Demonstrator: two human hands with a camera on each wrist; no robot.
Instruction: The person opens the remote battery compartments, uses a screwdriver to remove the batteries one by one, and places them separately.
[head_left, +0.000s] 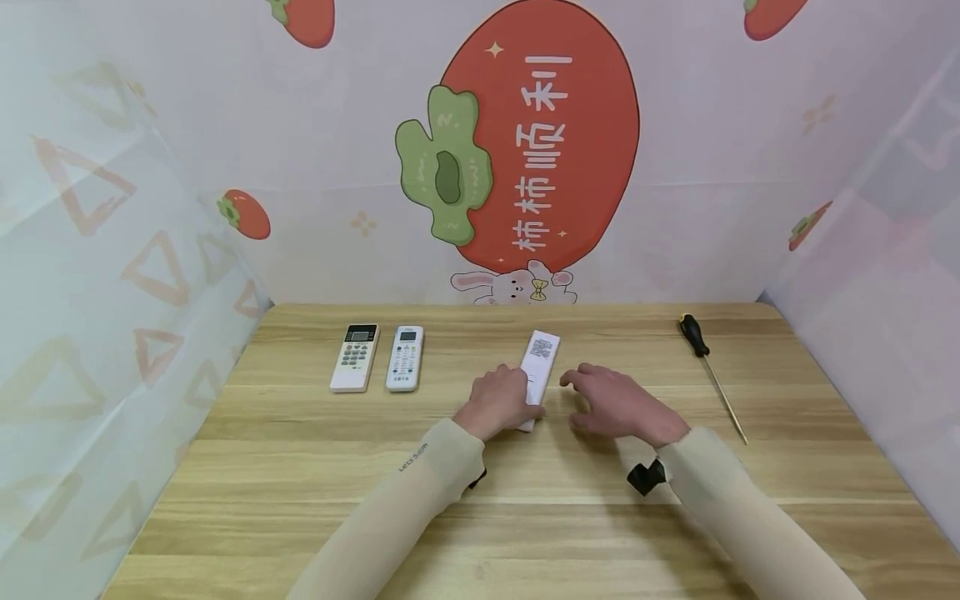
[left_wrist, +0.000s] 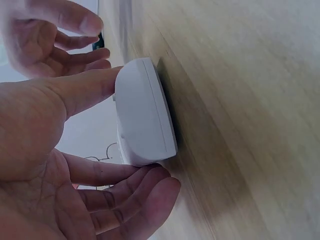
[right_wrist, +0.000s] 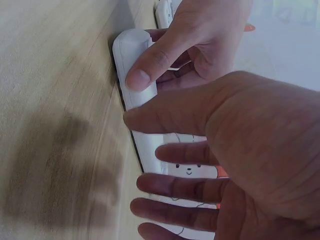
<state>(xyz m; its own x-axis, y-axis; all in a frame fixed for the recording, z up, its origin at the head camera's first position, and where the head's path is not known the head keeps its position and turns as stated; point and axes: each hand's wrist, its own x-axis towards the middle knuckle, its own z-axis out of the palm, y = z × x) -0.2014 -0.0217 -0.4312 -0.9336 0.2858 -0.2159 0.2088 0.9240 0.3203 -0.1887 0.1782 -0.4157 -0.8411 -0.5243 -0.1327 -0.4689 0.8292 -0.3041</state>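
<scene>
A slim white remote control (head_left: 538,358) lies on the table, with a printed label at its far end. My left hand (head_left: 493,402) grips it near the close end, thumb on one long side and fingers on the other. In the left wrist view, the blank rounded end of the remote control (left_wrist: 142,112) shows between thumb and fingers, close over the wood. Just right of it, my right hand (head_left: 611,403) hovers with fingers spread and nothing in them. From the right wrist, the fingers (right_wrist: 175,185) of that hand overlap the white casing in view.
Two other white remote controls, one with a dark top (head_left: 356,358) and one narrower (head_left: 405,358), lie to the left. A screwdriver (head_left: 694,335) with a black handle lies at the right. Behind the wooden table (head_left: 300,467) hangs a printed cloth (head_left: 330,150).
</scene>
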